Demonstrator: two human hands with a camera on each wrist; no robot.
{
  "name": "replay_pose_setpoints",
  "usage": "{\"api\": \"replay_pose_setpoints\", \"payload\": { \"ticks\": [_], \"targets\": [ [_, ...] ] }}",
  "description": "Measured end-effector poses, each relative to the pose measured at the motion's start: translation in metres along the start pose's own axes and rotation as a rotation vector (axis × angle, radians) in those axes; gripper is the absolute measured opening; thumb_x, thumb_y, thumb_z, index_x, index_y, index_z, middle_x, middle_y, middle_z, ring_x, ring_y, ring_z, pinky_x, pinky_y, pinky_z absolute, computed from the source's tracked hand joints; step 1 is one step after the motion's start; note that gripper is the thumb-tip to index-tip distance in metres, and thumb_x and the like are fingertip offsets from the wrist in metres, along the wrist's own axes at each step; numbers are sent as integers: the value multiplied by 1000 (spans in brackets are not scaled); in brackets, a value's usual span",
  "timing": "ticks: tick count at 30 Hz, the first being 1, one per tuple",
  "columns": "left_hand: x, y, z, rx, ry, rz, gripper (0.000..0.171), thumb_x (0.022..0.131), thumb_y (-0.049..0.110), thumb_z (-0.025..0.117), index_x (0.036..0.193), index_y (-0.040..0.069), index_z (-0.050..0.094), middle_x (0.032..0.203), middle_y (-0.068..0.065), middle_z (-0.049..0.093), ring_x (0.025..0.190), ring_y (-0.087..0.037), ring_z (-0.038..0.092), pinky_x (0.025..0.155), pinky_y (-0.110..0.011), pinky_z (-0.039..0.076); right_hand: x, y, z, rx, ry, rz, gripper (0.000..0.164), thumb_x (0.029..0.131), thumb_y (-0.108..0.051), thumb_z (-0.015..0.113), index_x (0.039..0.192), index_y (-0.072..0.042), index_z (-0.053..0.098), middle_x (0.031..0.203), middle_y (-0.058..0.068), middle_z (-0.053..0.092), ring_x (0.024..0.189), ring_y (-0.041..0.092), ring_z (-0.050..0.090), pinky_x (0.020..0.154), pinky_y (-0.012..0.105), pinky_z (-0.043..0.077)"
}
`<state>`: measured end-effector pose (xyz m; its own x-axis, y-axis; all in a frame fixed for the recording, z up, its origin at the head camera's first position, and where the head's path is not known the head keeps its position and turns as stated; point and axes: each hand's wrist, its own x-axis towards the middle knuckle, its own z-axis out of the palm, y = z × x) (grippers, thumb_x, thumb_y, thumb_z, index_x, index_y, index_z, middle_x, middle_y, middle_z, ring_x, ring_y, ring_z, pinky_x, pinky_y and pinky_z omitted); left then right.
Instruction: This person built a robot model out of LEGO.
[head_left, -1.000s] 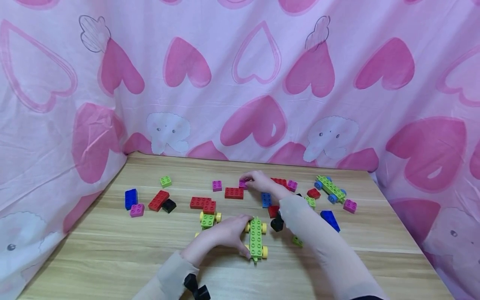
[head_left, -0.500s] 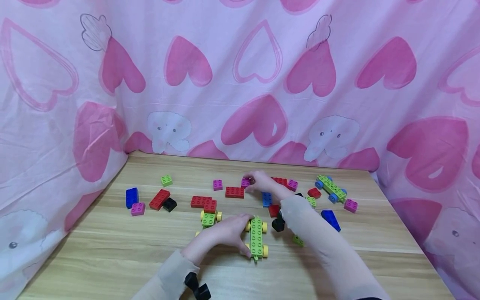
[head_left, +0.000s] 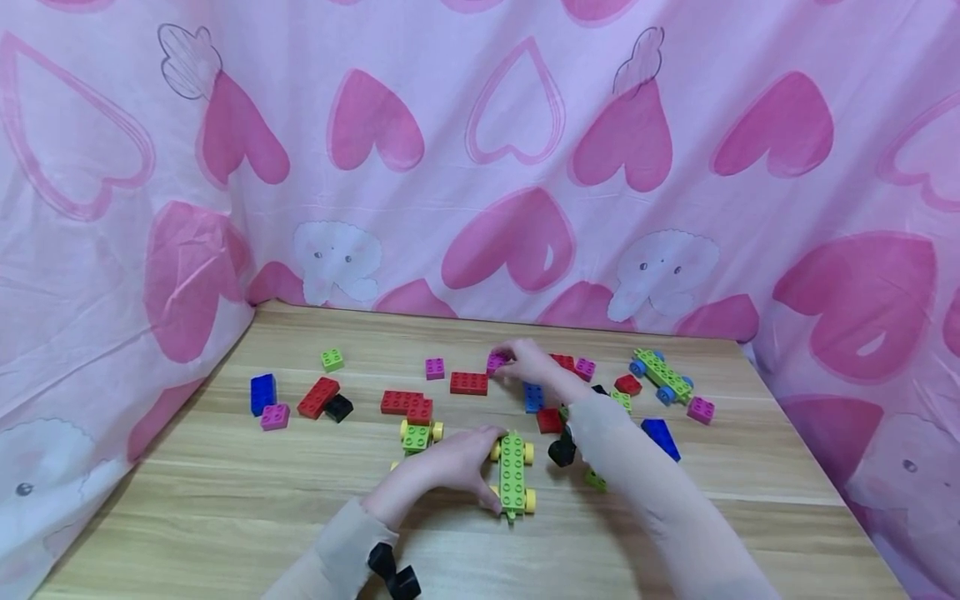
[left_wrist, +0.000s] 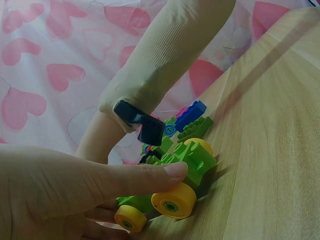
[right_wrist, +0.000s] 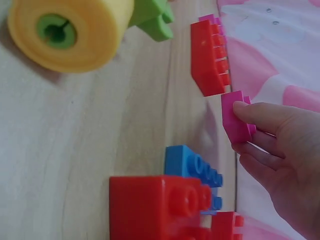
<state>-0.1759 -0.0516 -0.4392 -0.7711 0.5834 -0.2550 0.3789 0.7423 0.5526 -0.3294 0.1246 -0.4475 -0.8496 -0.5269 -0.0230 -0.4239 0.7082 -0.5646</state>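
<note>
My left hand [head_left: 457,465] grips a lime-green toy car base [head_left: 512,472] with yellow wheels by its left side, on the wooden table. In the left wrist view the thumb lies along this car base [left_wrist: 192,167] above a yellow wheel. My right hand [head_left: 528,367] pinches a small magenta brick [head_left: 496,362] toward the back of the table. The right wrist view shows that magenta brick [right_wrist: 235,117] between thumb and fingers. A red brick [head_left: 468,383] lies just left of it, and a blue brick [head_left: 533,398] sits below the right hand.
A second yellow-wheeled car base [head_left: 416,438] stands partly behind the left hand. Left lie a blue brick [head_left: 263,395], a red brick [head_left: 318,397] and a black brick [head_left: 339,407]. A blue-wheeled car base [head_left: 662,377] stands back right. A heart-patterned curtain [head_left: 495,167] surrounds the table.
My right hand has shifted slightly to the right with the magenta brick, away from the red brick. The left hand and its car base have stayed in place.
</note>
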Motion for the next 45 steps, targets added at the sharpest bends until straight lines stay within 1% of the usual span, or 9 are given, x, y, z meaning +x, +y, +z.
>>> {"api": "replay_pose_setpoints", "payload": {
  "ticks": [3,9,12,25,28,32,35,40,45],
  "targets": [
    [0,0,0,3,2,4,108,61,44,91,148,9,38,149,-8,47,135,-25,47,112,-41,39,-7,-3,-4,14,30,1,42,91,-18,69,129,-2,61,126,14,65,120,29,59,101,44,49],
    [1,-1,0,-6,-4,5,107,62,44,91,148,8,38,149,-8,46,135,-25,46,112,-41,40,-22,-7,-10,0,95,-55,41,90,-16,71,127,-1,62,124,14,67,117,30,61,100,44,50],
    [2,-2,1,-5,-4,5,107,63,44,90,148,8,37,149,-9,46,136,-25,46,112,-40,40,-33,-11,-11,24,106,-52,43,89,-16,72,128,-2,62,125,13,66,118,29,61,101,44,50],
    [2,-3,3,-13,-2,18,109,63,46,90,149,7,36,150,-9,45,136,-25,46,112,-41,40,-90,-26,-12,103,199,-91,38,85,-15,75,120,-6,66,117,10,69,112,27,64,97,46,52],
    [2,-3,4,-2,4,19,110,62,47,90,150,6,35,151,-10,44,137,-26,45,112,-41,40,-102,-28,-11,99,210,-130,37,84,-14,76,118,-5,67,114,9,70,109,26,65,95,45,53],
    [2,-3,3,5,10,20,111,62,48,89,149,6,35,150,-10,44,137,-26,45,112,-42,40,-115,-30,-8,104,207,-168,36,83,-12,76,117,-5,67,113,10,70,106,27,66,93,46,54],
    [2,-4,4,4,12,21,110,62,47,90,149,7,36,150,-9,45,136,-26,45,112,-42,40,-124,-31,-4,103,189,-173,36,83,-13,77,118,-6,68,115,9,70,108,27,66,94,46,54],
    [1,-3,4,-2,13,24,108,62,46,90,148,7,37,150,-10,45,136,-26,45,112,-42,39,-135,-32,4,66,166,-158,37,81,-15,78,117,-11,69,114,3,71,109,23,65,94,44,53],
    [1,-3,4,6,18,26,111,61,46,90,149,6,36,151,-10,44,137,-27,45,113,-42,38,-142,-34,10,95,123,-125,37,80,-13,78,116,-10,69,113,2,71,108,22,65,93,43,54]
  ]
}}
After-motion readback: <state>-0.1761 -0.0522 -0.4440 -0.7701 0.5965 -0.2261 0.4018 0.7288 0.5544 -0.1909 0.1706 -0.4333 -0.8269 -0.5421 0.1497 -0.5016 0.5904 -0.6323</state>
